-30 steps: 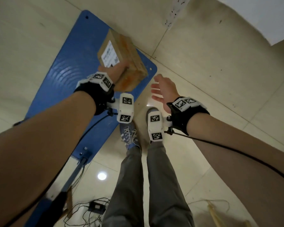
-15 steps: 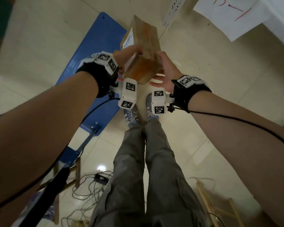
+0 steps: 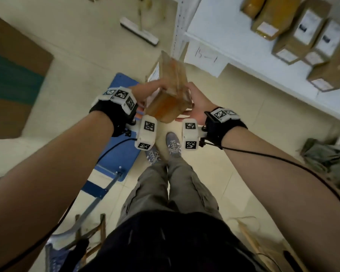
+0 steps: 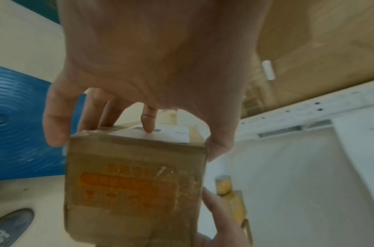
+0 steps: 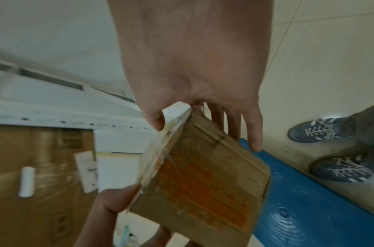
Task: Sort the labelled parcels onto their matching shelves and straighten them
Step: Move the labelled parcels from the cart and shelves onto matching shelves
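White metal shelf (image 3: 214, 34) at 1 o'clock. Left hand (image 3: 145, 93) and right hand (image 3: 197, 101) both clasp taped brown cardboard parcel (image 3: 169, 95), carry step; next, read its label, match shelf.

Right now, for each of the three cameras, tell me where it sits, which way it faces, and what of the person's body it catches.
Head: on the head, facing down; shows both forearms, left hand, right hand, legs, shoes, the brown taped cardboard parcel, white shelf.
Left wrist: on the left wrist, looking along the left hand at the parcel's orange-printed end.
Right wrist: on the right wrist, along the right hand at the parcel; shoes show.
Shared: all three see the parcel and blue platform trolley.
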Demonstrator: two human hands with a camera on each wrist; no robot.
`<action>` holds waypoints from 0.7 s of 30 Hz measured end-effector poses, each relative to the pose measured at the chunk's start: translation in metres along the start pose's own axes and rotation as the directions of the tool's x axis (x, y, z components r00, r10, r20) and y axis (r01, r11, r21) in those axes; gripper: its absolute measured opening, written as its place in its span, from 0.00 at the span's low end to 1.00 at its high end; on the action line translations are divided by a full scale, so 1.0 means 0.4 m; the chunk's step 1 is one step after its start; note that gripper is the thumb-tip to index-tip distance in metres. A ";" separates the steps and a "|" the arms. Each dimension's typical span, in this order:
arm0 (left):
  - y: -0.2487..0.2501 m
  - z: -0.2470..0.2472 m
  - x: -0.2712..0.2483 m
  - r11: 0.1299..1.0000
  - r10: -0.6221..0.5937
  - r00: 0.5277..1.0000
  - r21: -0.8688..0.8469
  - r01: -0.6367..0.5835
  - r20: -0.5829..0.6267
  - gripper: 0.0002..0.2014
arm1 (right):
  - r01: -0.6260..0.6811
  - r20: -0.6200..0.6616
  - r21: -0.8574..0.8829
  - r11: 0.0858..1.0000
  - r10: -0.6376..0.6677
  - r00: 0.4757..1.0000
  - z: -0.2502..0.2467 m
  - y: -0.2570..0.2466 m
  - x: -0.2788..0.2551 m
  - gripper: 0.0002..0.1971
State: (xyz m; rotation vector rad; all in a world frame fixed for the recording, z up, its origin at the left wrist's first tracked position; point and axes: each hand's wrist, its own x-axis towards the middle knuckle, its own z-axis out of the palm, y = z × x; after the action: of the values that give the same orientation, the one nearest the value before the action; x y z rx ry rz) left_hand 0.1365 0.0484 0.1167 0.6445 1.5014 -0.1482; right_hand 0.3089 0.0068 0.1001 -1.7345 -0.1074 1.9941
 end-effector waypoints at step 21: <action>0.426 0.348 -0.674 0.717 0.501 0.855 0.489 -0.496 0.134 0.33 | 0.551 0.034 0.115 0.827 -0.558 0.829 -0.344 -0.278 -0.663 0.32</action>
State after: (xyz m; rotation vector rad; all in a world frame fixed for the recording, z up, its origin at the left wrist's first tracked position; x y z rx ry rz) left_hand 0.3133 0.0431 0.4163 1.4679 1.2391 -0.1231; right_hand 0.4926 -0.0394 0.3563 -1.3664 -0.4727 1.5866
